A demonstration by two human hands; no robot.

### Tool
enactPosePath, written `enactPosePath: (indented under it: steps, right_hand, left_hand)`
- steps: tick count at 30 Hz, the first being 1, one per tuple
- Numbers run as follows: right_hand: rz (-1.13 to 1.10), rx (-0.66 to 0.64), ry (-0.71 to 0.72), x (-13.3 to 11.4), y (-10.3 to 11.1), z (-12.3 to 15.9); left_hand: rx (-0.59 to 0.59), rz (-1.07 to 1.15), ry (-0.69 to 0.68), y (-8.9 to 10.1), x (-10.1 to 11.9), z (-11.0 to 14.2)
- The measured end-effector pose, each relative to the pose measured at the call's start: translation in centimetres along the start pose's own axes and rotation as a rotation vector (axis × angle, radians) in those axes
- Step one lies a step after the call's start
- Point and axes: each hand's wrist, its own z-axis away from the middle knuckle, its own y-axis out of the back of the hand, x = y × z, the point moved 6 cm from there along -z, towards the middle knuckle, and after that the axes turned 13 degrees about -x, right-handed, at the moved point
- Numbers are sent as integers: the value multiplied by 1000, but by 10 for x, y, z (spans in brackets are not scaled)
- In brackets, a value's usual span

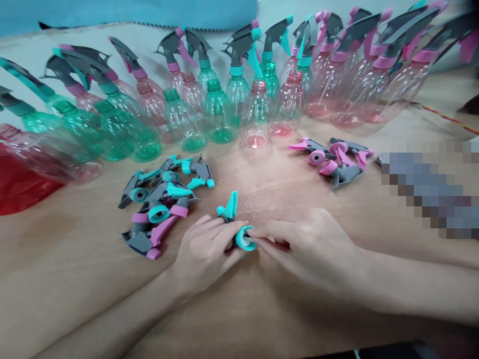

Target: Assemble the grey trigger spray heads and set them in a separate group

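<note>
In the middle of the head view, my left hand [204, 252] is wrapped round a grey and turquoise spray trigger head [246, 238]. Its turquoise trigger sticks up above my fingers, and the open collar faces right. My right hand [299, 244] pinches thumb and finger together at the mouth of that collar; whatever sits between the fingertips is too small to make out. Left of my hands lies a pile of turquoise and pink trigger heads [159, 213]. Several pink and grey trigger heads [342, 172] lie farther off to the right.
Open-necked green bottles [220, 112] and pink bottles [256, 117] stand along the back of the wooden table [239, 174]. Bottles with spray heads fitted [340, 75] crowd behind them and to the right. A red bag [22, 174] lies at the left; a pixelated patch covers something at right.
</note>
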Motion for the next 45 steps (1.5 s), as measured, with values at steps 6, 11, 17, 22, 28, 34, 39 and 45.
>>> enactPosePath:
  steps: [6,11,17,22,28,34,39,45]
  right_hand:
    - [6,-61,261,-4,5,-9]
    - [137,-105,346,0,11,-11]
    - [120,-27,255,0,11,-10]
    - [4,-40,182,3,5,-10]
    - [-40,-75,202,2,2,-10]
    - [-4,-57,237,-5,5,-8]
    - [-59,-36,214,-6,1,-6]
    - [-136,21,239,-4,-3,-4]
  left_hand:
    - [-63,96,18,-2,-2,-1]
    - [-103,132,13,-2,-3,-3]
    - [-44,109,24,0,-4,-1]
    - [-45,104,7,-1,-3,-1]
    - [-66,78,22,-1,-3,0]
    - [-51,83,-16,-2,-1,-1]
    - [-70,112,-39,-2,1,-2]
    - [-87,120,37,-2,-2,0]
